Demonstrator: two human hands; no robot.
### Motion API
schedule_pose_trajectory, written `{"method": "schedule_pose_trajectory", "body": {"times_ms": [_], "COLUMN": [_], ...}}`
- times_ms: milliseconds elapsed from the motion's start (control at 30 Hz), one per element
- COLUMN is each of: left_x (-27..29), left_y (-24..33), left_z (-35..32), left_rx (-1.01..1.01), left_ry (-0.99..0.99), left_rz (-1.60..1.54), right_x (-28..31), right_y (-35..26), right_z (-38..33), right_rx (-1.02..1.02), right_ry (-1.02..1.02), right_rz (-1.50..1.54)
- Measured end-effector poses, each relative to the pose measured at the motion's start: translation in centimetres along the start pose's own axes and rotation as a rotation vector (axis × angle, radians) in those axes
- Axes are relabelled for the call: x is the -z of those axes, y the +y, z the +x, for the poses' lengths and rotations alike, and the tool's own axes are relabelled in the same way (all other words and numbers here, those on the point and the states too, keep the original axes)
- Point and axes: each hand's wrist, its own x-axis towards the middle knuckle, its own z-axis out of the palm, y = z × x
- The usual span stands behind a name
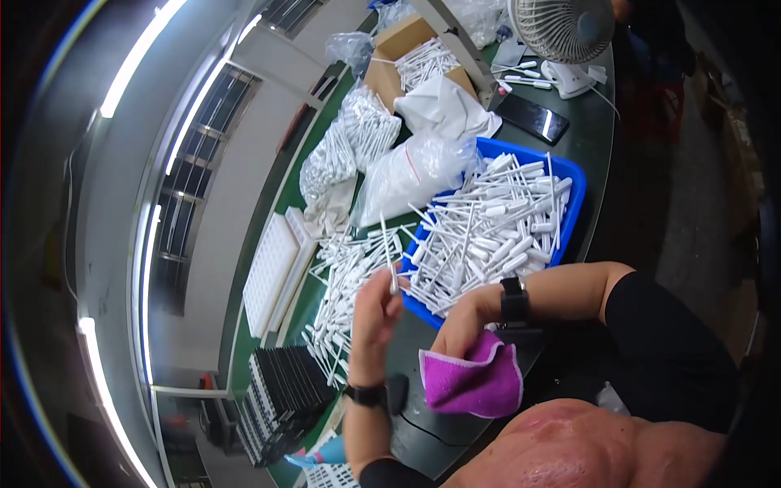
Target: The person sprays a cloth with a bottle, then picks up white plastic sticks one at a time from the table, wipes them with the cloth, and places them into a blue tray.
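My left hand [374, 313] is raised beside the blue bin, its fingers closed on a white plastic dropper pipette [388, 252] that points upward, thin stem on top. My right hand [462, 325] grips a folded purple cloth [476, 378] with a pale edge, just below the bin. The blue plastic bin [575, 220] is heaped with similar white pipettes [488, 220]. More loose pipettes [350, 276] lie in a pile on the green table, left of the bin and beyond my left hand.
White hole racks [272, 272] and stacked black trays [289, 382] stand along the table's left side. Farther back are bagged pipettes [350, 138], a clear plastic bag [419, 175], a cardboard box [390, 65] of pipettes, a phone [531, 118] and a fan [561, 28].
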Motion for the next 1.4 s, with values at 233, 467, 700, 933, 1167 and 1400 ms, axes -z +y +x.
{"method": "schedule_pose_trajectory", "body": {"times_ms": [233,467,700,933,1167,1400], "left_x": [-6.9,-1.5,15.2,20.8,17.1,20.4], "left_y": [14.2,5.2,-2.8,-13.1,-14.3,-13.5], "left_z": [15.4,10.7,-6.5,-17.6,-11.2,-10.6], "left_rx": [-0.489,-0.29,0.036,0.099,0.045,0.259], "left_ry": [-0.12,-0.013,0.508,1.08,1.191,1.118], "left_rz": [-0.092,0.355,0.548,0.955,1.197,1.086], "right_x": [-0.3,-0.2,2.4,3.5,5.2,6.1], "right_y": [-1.0,-0.7,0.6,0.9,2.3,2.2], "right_z": [-0.5,-0.4,0.2,0.8,-0.2,0.6], "right_rx": [0.032,0.098,0.284,0.466,0.464,0.426], "right_ry": [0.017,-0.041,0.464,0.745,0.715,1.038], "right_rz": [0.163,0.157,0.617,0.794,0.695,0.623]}}
